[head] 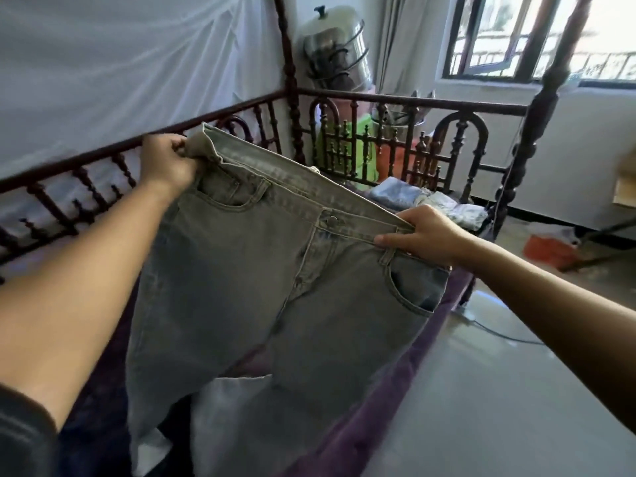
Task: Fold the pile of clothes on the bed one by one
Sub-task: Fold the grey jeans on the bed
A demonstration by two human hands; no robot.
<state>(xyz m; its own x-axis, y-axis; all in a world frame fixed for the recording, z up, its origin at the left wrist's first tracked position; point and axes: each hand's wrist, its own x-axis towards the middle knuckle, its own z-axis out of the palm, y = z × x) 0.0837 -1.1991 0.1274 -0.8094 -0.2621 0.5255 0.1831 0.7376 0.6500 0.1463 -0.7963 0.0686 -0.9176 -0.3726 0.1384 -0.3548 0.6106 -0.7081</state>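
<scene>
Jeans (pixel 275 270) held up over bed (pixel 378 407), front facing.
Left hand (pixel 167 163) clenched on one waistband end, right hand (pixel 423 237) pinching the other; legs hang below both grips. Folded clothes (pixel 430 203) by the rail (pixel 413 101).

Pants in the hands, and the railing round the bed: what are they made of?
The pants look like denim, faded grey-green. You can see thick stitched pocket seams and a metal waist button. The railing looks like dark wood with a glossy finish, and its spindles are turned into bead shapes. Painted metal cannot be ruled out.
</scene>
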